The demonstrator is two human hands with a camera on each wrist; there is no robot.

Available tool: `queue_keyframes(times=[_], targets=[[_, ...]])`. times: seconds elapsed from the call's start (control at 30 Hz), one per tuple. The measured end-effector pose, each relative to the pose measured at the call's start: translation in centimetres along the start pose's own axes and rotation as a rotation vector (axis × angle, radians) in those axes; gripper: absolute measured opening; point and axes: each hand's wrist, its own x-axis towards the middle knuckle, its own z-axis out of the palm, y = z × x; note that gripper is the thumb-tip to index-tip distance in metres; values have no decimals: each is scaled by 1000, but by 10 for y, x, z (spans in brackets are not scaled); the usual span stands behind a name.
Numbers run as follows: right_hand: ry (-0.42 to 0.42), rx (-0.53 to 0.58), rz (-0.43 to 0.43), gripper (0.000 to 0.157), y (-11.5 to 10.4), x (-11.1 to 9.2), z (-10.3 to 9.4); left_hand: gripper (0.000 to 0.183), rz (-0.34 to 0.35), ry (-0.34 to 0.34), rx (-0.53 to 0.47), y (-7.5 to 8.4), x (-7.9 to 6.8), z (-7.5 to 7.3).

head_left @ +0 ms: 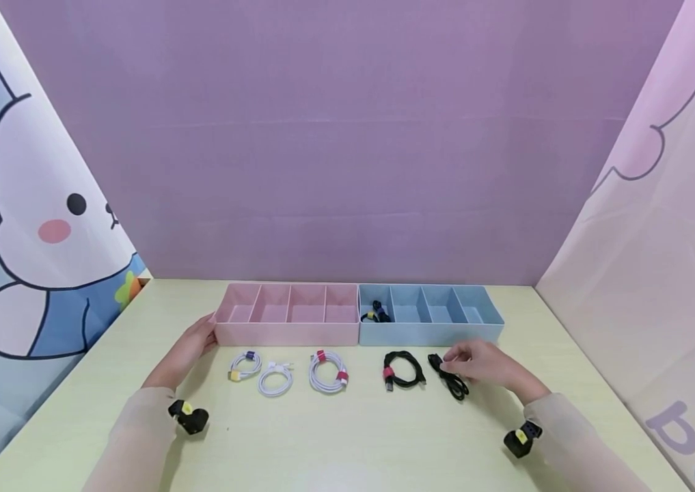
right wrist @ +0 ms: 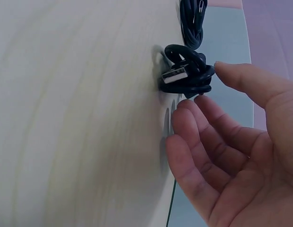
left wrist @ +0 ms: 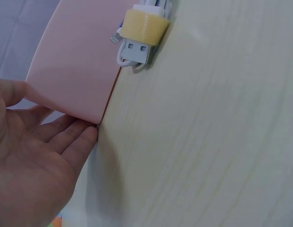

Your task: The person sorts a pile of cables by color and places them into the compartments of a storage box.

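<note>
At the left end of the pink divided box [head_left: 285,334], my left hand [head_left: 195,337] rests fairly straight fingers on the end wall, the thumb by the rim. In the right wrist view, a bundled black USB cable [right wrist: 191,75] shows its metal plug. My right hand [head_left: 476,362] is at this cable on the table before the blue divided box [head_left: 433,334]. Its thumb and index fingertips stand apart at the cable's edge, the other fingers loosely bent. A coiled black cable with a red strap [head_left: 405,354] lies just left of it.
Left of the black cables lie white coiled cables: one with a yellow strap [head_left: 235,375], one plain white [head_left: 275,393], and a bigger one with red straps [head_left: 342,376]. The blue box's leftmost compartment holds dark cables [head_left: 378,311]. Behind stands a purple backdrop [head_left: 347,171].
</note>
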Motion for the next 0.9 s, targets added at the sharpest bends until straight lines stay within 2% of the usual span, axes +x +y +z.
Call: queue_keyframes(times=[0.3,0.9], targets=[[-28,19,41,33,0,-3,1,73,-2,1,-7,0,-1,0],[-73,72,86,34,-4,-5,4,73,-6,-1,-16,1,-1,0]])
